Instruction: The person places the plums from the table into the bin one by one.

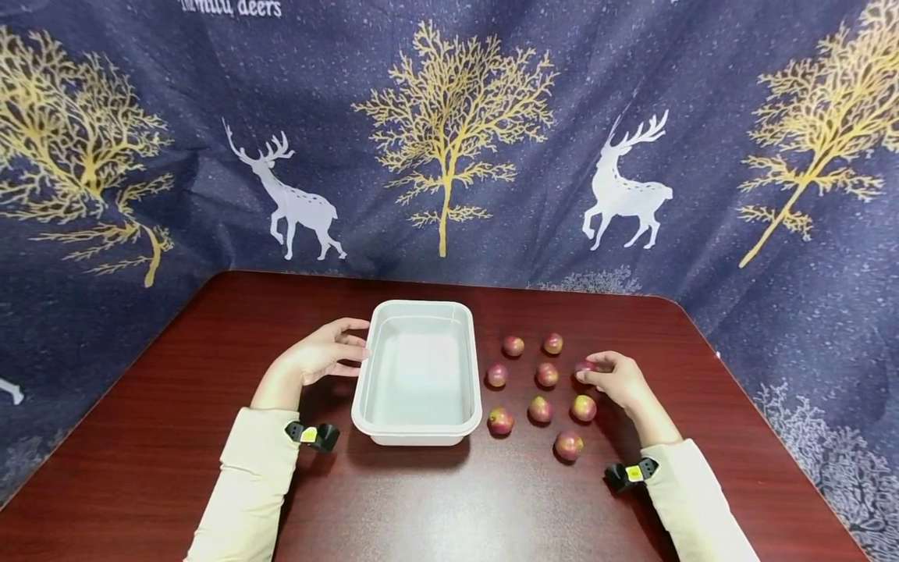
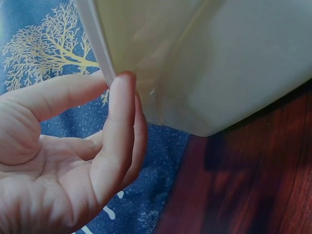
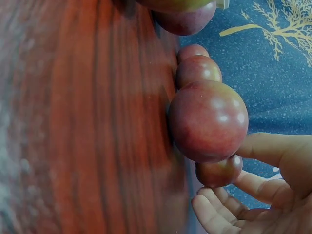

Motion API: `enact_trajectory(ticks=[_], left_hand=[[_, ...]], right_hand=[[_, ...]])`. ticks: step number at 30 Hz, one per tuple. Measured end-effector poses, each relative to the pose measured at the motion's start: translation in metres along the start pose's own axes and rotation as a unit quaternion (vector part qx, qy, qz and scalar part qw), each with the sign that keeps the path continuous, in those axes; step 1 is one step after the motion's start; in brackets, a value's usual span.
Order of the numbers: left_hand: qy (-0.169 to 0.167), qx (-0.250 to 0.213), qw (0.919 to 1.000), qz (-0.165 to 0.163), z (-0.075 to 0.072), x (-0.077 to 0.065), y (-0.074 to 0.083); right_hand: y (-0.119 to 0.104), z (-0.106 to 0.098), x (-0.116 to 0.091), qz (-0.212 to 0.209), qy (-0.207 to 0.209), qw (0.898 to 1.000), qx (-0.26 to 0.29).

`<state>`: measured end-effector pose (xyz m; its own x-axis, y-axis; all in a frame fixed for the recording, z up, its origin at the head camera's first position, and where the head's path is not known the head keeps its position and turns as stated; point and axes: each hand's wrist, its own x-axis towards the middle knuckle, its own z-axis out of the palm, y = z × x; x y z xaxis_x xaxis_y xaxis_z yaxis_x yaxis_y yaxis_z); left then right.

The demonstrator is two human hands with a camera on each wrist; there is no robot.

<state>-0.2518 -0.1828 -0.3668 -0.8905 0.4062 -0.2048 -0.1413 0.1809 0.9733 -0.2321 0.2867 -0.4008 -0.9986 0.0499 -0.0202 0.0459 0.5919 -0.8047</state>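
My left hand [image 1: 323, 351] is at the left side of a white plastic basin [image 1: 361, 417]. In the left wrist view the basin's rim [image 2: 95, 36] lies between the thumb and the fingertips, which pinch it. My right hand [image 1: 621, 381] reaches to the far right of a group of red and yellow plums. Its thumb and fingers pinch a dark red plum [image 1: 584, 368], partly hidden by the hand. In the right wrist view that plum [image 3: 219, 171] shows between thumb and fingers, behind a larger-looking plum [image 3: 208, 122].
Several loose plums lie between the basin and my right hand, among them one close to the basin [image 1: 501, 421] and one nearest me [image 1: 569, 446]. All stand on a dark red wooden table [image 1: 435, 507]. A blue cloth [image 1: 492, 195] with deer and trees hangs behind.
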Motion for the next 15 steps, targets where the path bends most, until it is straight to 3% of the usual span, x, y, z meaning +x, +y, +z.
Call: enact_trajectory(ticks=[8, 15], left_hand=[[0.000, 0.003, 1.0000, -0.001, 0.0001, 0.0005, 0.0010], [0.004, 0.003, 1.0000, -0.005, 0.0004, -0.0002, 0.0017]], right_hand=[[-0.0006, -0.0006, -0.0011, 0.017, -0.008, 0.999, 0.029], [0.0013, -0.0051, -0.0004, 0.037, -0.045, 0.992, 0.111]])
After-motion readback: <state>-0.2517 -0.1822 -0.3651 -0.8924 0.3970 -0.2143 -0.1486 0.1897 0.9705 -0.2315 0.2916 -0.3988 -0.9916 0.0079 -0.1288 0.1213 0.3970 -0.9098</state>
